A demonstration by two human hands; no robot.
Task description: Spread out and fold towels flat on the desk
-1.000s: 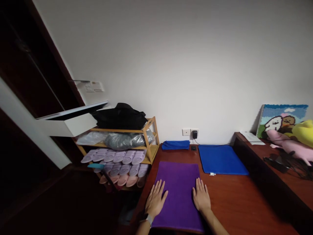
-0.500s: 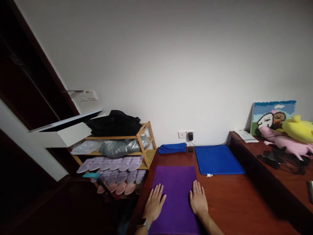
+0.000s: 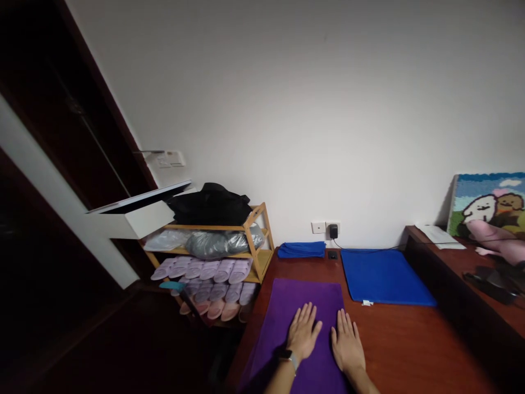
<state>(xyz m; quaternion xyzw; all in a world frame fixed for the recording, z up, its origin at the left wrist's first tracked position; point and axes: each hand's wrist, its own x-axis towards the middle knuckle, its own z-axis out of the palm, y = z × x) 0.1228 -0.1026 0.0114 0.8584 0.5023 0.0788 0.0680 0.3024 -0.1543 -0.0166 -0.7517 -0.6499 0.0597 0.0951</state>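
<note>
A purple cloth (image 3: 283,312) lies spread on the reddish-brown wooden table (image 3: 394,339), running off the bottom of the view. My left hand (image 3: 303,334), with a watch on its wrist, rests flat on the middle of the cloth, fingers stretched forward. Over the cloth's right edge lies my right hand (image 3: 348,342), also flat, partly on the cloth and partly beside it. Neither hand holds anything. A flat blue cloth (image 3: 385,276) with a small white tag lies beyond my right hand. Against the wall sits a folded blue cloth (image 3: 301,249).
Left of the table stands a wooden shoe rack (image 3: 258,246) with several slippers (image 3: 223,271), a black bag (image 3: 211,205) and an open white box (image 3: 135,216). A charger (image 3: 333,232) is plugged in at the wall. The raised desk (image 3: 435,262) on the right bears a pink plush toy (image 3: 492,238).
My left hand has slid from the cloth's left edge to its middle, closer to the right hand. The right hand stays at the right edge. The camera view has turned slightly left.
</note>
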